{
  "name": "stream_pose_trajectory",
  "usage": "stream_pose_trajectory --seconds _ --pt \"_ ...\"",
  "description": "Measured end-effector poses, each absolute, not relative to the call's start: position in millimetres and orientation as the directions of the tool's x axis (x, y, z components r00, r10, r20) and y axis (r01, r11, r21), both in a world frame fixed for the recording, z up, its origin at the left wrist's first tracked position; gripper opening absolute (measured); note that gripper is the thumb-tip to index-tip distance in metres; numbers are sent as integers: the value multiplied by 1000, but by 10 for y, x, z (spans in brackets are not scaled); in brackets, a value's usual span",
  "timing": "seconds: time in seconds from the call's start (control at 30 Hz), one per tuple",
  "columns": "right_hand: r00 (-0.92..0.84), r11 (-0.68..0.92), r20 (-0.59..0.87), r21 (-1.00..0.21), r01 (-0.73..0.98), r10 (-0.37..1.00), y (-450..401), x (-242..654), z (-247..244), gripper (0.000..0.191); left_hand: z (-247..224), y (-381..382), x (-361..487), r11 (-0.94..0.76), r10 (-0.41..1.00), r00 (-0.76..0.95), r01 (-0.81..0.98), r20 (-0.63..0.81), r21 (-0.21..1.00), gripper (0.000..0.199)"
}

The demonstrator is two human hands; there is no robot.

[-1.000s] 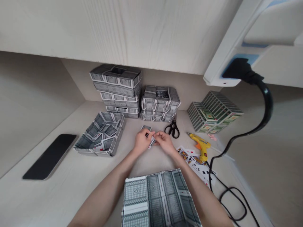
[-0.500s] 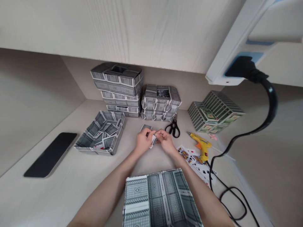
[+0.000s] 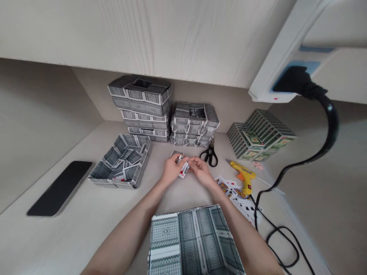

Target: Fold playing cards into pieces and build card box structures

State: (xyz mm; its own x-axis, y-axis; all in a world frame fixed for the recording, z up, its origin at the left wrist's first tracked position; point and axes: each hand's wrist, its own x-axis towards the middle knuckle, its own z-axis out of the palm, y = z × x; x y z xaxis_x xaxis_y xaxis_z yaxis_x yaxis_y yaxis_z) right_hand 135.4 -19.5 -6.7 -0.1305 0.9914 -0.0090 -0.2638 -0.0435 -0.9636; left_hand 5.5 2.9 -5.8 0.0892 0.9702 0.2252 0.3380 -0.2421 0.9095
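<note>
Between my two hands is a playing card point(image 3: 183, 171) with a red heart on its lower part, held above the desk. The fingers of my left hand point(image 3: 171, 168) close on its left side, and those of my right hand point(image 3: 200, 169) pinch its right side. Just behind the left fingers another card partly shows, its patterned back up. Close in front of me, between my forearms, stands a box point(image 3: 195, 240) covered in grey-green card backs. An open tray point(image 3: 140, 170) made of cards, with loose cards in it, sits to the left.
Stacked card-covered boxes point(image 3: 146, 107) and a second stack point(image 3: 195, 124) stand at the back. Black scissors point(image 3: 210, 156), a yellow glue gun point(image 3: 243, 177), face-up cards point(image 3: 243, 204) and card packs point(image 3: 260, 135) lie right. A phone point(image 3: 61, 187) is left; a black cord point(image 3: 332, 126) hangs right.
The card between my hands has turned so that its red-heart face now shows. My hands stay in nearly the same place.
</note>
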Motion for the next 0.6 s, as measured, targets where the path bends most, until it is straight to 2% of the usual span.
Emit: stream_pose_trajectory --seconds 0.13,0.6 --pt "-87 -29 -10 -975 -221 996 -184 1343 -88 25 -50 19 49 -277 961 137 442 240 853 30" --pt "-77 -65 -52 -980 -188 996 -198 1343 -48 29 -5 -101 50 -398 909 158 609 386 687 26"
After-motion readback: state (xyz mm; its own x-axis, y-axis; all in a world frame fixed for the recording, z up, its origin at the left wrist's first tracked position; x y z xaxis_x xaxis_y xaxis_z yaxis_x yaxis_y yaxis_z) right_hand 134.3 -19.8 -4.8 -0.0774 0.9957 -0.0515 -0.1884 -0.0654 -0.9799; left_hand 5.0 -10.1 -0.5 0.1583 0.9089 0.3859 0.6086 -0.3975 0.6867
